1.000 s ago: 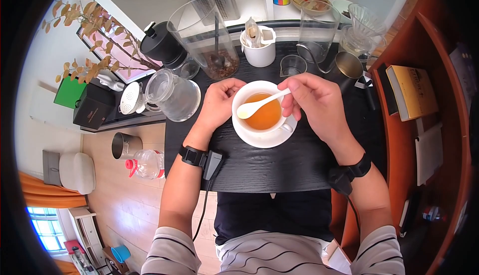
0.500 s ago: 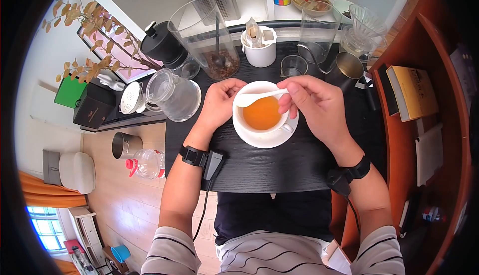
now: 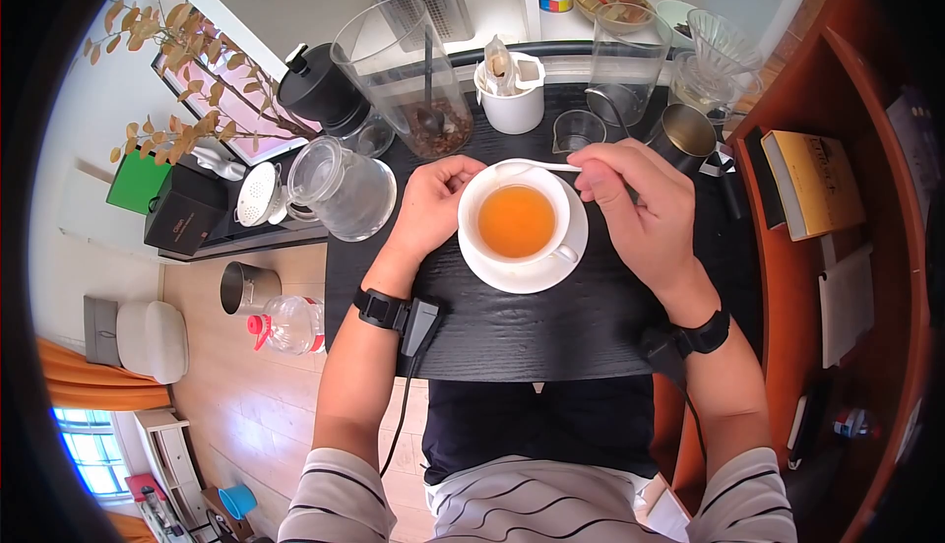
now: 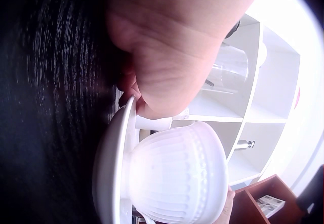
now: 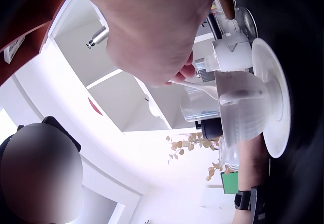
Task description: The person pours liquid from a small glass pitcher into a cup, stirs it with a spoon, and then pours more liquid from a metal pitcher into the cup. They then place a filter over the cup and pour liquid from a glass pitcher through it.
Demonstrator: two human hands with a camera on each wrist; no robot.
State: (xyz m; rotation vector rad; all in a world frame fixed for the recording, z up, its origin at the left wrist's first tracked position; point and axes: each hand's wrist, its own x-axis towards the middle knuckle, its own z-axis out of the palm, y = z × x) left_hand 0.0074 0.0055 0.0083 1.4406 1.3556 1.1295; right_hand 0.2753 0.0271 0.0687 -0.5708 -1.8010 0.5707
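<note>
A round white cup (image 3: 472,231) stands upright on a white saucer (image 3: 563,273), about midway between the left and right edges of the black, wood-grained counter (image 3: 512,346) and set back from its near edge. Clear amber-orange liquid (image 3: 517,222) fills it partway, leaving a band of white inner wall above the surface. Its looped handle (image 3: 564,254) points toward the counter's near right corner. The left wrist view shows fine vertical fluting outside, a beaded band under the lip and a narrower foot.

The right hand (image 3: 640,210) pinches the end of a slim white spoon (image 3: 541,165), which slants over the rim on the far side of the cup; its tip reaches inside. The left hand (image 3: 431,210) has its fingers curled at the left side of the saucer, gripping the rim.

Toward the counter's left edge stands a clear glass jug (image 3: 356,198). Along the far edge are a tall glass container (image 3: 399,61) with brown bits at the bottom, a white mug (image 3: 513,112), a small glass beaker (image 3: 579,132) and, toward the far right corner, a metal kettle (image 3: 684,134).
</note>
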